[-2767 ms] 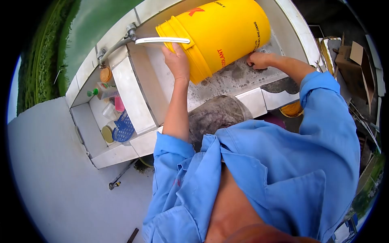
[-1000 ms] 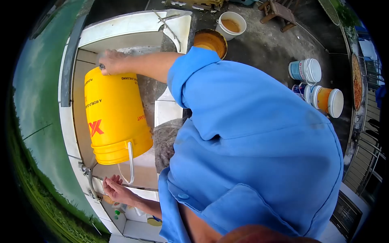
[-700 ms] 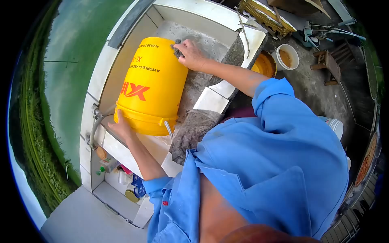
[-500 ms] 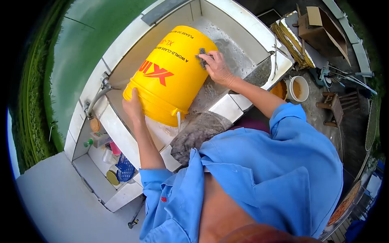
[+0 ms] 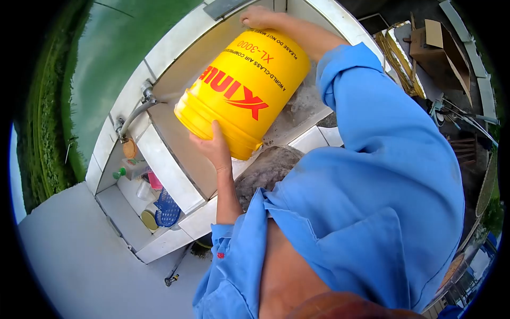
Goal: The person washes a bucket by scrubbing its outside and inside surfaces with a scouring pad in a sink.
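Observation:
A yellow bucket (image 5: 244, 85) with red and black lettering lies tilted on its side in the tiled sink (image 5: 175, 133), its rimmed end toward the lower left. My left hand (image 5: 213, 146) rests on the rimmed end, thumb and fingers spread against the yellow wall. At the far upper side of the bucket is my right hand (image 5: 257, 17), its fingers curled down behind the edge; what they hold is hidden. Wet grey sink floor shows beside the bucket. A dark grey cloth (image 5: 268, 173) hangs over the sink's near edge.
A metal tap (image 5: 147, 91) with a hose is on the left rim. The side compartment below holds a blue basket (image 5: 168, 208), a green-capped bottle (image 5: 130, 169) and a jar (image 5: 149, 218). A cardboard box (image 5: 438, 56) and a wooden stool (image 5: 463, 150) stand at right.
My right hand has moved from the bucket's right side up and left to its far side. The bucket has turned, showing more red lettering. My left hand has shifted along the rimmed end.

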Demonstrator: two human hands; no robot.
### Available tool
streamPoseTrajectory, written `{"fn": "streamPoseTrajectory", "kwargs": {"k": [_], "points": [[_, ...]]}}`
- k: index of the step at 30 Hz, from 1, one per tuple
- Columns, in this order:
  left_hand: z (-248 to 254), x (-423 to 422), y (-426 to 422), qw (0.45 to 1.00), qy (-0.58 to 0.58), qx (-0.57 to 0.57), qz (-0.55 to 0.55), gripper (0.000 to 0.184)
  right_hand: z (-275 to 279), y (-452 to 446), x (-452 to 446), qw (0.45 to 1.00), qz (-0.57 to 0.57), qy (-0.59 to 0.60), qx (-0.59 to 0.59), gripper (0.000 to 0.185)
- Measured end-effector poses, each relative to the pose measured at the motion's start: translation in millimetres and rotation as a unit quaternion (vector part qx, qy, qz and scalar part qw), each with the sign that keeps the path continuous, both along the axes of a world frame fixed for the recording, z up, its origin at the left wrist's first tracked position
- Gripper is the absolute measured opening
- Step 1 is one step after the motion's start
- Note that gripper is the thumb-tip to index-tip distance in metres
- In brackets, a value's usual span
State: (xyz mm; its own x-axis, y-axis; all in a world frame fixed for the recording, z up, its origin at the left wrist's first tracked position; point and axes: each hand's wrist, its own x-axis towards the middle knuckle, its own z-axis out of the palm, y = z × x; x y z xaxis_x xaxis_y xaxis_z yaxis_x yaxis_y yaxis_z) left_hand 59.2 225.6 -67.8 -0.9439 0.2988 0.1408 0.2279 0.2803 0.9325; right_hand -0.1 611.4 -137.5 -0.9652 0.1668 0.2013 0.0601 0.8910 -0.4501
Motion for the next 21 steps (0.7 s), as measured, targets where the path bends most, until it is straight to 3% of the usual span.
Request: {"fn": "streamPoseTrajectory", "kwargs": {"k": [2, 4, 5, 7, 8, 10, 12, 16, 17, 19, 20, 21], "points": [[0.3, -8.7, 7.9, 0.998, -0.037, 0.039, 0.042, 0.047, -4.8, -1.2, -5.3, 0.999, -0.04, 0.008, -0.014, 0.022], [9.5, -30.7, 12.4, 0.997, -0.06, 0.002, 0.046, 0.045, 25.7, -34.0, 17.4, 0.99, -0.037, 0.118, 0.069, 0.021], [11.4, -49.8, 16.3, 0.995, -0.08, -0.028, 0.051, 0.043, 44.6, -53.7, 45.7, 0.996, -0.052, 0.03, 0.066, 0.024], [-12.9, -94.4, 18.3, 0.995, -0.083, 0.028, 0.047, 0.04, 36.1, -80.8, 97.0, 0.981, -0.051, 0.174, 0.063, 0.02], [-5.0, -105.5, 22.6, 0.993, -0.111, 0.042, 0.027, 0.038, 24.4, -85.2, 123.4, 0.981, -0.099, 0.165, 0.01, 0.02], [-5.7, -138.2, 24.4, 0.99, -0.134, -0.044, 0.013, 0.035, -32.1, -87.5, 178.3, 0.964, -0.211, 0.134, -0.089, 0.022], [-15.1, -151.9, 23.0, 0.992, -0.116, -0.045, -0.017, 0.035, -68.3, -81.9, 221.6, 0.941, -0.307, 0.013, -0.144, 0.022], [-6.6, -150.1, 24.6, 0.99, -0.1, -0.099, 0.003, 0.037, 25.6, -84.2, 162.1, 0.955, -0.177, 0.192, -0.143, 0.021], [-3.8, -145.9, 24.4, 0.991, -0.113, -0.077, 0.0, 0.039, 40.6, -78.8, 135.4, 0.96, -0.132, 0.221, -0.109, 0.021], [-25.1, -152.7, 19.0, 0.994, -0.087, -0.06, -0.008, 0.038, 37.0, -70.2, 95.3, 0.972, -0.164, 0.158, 0.056, 0.022], [-35.8, -160.8, 13.2, 0.997, -0.064, -0.048, -0.021, 0.038, 38.0, -65.3, 78.8, 0.971, -0.164, 0.163, 0.052, 0.022], [-22.7, -147.9, 15.9, 0.997, -0.065, -0.034, -0.022, 0.038, 49.5, -60.7, 66.4, 0.962, -0.229, 0.111, -0.101, 0.018]]}}
